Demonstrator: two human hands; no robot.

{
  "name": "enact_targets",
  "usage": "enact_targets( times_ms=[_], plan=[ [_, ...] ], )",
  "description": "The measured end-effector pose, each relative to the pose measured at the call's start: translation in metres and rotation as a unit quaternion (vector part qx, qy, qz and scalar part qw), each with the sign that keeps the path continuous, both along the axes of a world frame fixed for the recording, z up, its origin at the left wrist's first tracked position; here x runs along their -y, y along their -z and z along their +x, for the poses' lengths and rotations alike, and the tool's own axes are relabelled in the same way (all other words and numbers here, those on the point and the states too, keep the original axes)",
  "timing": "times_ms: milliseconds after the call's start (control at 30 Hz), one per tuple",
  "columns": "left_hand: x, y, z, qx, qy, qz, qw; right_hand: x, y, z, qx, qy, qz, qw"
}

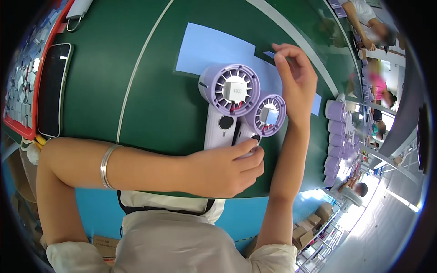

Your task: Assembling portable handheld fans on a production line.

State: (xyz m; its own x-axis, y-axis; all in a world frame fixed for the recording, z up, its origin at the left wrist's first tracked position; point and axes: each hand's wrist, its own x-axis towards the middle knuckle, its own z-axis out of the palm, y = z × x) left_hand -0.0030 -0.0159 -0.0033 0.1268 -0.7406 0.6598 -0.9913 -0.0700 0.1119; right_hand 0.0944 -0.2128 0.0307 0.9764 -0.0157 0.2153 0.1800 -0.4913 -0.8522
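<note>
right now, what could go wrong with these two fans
The left fan and right fan crowd together in view, so they might knock or scuff. If the left fingers slip off the right fan, it may tip or fall. The right fingers, close to the blue sheet, could crease it.

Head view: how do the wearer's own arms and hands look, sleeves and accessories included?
The left hand and right hand are ungloved. A silver bangle circles the left forearm; the right forearm shows none. The sleeves are short and pale beige.
</note>
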Motion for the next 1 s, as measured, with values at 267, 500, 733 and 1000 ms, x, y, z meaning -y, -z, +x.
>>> enact_targets(
  times_ms=[267, 500, 733, 1000],
  plan=[
    [-0.002, -0.004, 0.003, 0.008, -0.011, 0.020, 1.000, -0.034, -0.040, -0.024, 0.128, -0.003, -0.002, 0.992],
    [-0.006, -0.005, -0.001, 0.023, -0.023, 0.044, 0.999, -0.053, -0.051, -0.042, 0.016, -0.118, 0.008, 0.993],
    [-0.003, -0.003, -0.001, 0.015, -0.030, 0.018, 0.999, -0.056, -0.051, -0.040, 0.015, -0.175, -0.041, 0.984],
    [-0.003, -0.004, -0.002, 0.025, -0.030, 0.038, 0.999, -0.062, -0.055, -0.038, -0.023, -0.122, -0.034, 0.992]
  ],
)
